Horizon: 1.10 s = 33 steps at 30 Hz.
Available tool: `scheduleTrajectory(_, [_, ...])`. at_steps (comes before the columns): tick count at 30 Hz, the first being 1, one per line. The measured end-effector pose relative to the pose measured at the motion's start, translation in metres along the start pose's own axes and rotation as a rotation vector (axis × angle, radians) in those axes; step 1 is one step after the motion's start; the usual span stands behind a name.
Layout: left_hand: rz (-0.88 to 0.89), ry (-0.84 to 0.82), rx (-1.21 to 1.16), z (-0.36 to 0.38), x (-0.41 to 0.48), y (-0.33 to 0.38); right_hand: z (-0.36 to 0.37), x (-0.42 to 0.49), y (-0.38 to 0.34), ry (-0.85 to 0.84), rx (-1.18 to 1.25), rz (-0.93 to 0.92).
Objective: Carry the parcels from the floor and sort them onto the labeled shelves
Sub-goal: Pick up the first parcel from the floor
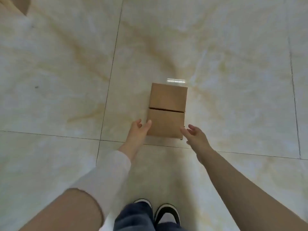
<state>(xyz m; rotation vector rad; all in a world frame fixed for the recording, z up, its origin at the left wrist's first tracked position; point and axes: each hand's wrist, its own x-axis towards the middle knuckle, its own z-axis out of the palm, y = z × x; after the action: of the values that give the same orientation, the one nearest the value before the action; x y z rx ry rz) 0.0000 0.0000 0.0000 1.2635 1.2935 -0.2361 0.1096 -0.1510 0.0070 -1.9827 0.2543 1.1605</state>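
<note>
A brown cardboard parcel (167, 111) lies flat on the pale marble floor, a seam running across its top where two flaps meet. My left hand (139, 132) is at the parcel's near left corner with fingers spread, its thumb just over the box edge. My right hand (195, 135) hovers at the near right corner, fingers apart, holding nothing. Neither hand has a grip on the box. No shelves are in view.
Glossy floor tiles (66, 80) with dark grout lines stretch all around. A corner of another brown cardboard box (15, 5) shows at the top left. My feet in dark shoes (166, 214) stand directly below the parcel.
</note>
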Motion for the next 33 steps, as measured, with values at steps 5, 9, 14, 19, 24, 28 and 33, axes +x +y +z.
scheduleTrajectory(5, [0.041,-0.039,-0.063,0.015,0.039,-0.01,0.016,0.039,0.013,-0.028,0.086,-0.006])
scheduleTrajectory(9, [0.0,-0.045,-0.103,0.02,0.035,-0.013,0.016,0.039,0.014,0.004,0.06,-0.038])
scheduleTrajectory(14, [-0.082,-0.053,-0.12,0.017,0.003,-0.006,0.007,0.003,0.008,-0.014,0.054,-0.02])
scheduleTrajectory(19, [-0.128,-0.064,-0.136,0.001,-0.069,0.031,-0.013,-0.076,-0.023,-0.022,0.06,-0.014])
scheduleTrajectory(24, [-0.136,0.029,-0.167,-0.028,-0.172,0.093,-0.04,-0.179,-0.08,-0.048,0.137,0.009])
scheduleTrajectory(28, [-0.141,0.137,-0.241,-0.06,-0.272,0.147,-0.059,-0.284,-0.134,-0.074,0.193,0.021])
scheduleTrajectory(33, [-0.131,0.167,-0.374,-0.096,-0.378,0.207,-0.085,-0.399,-0.201,-0.094,0.26,0.03])
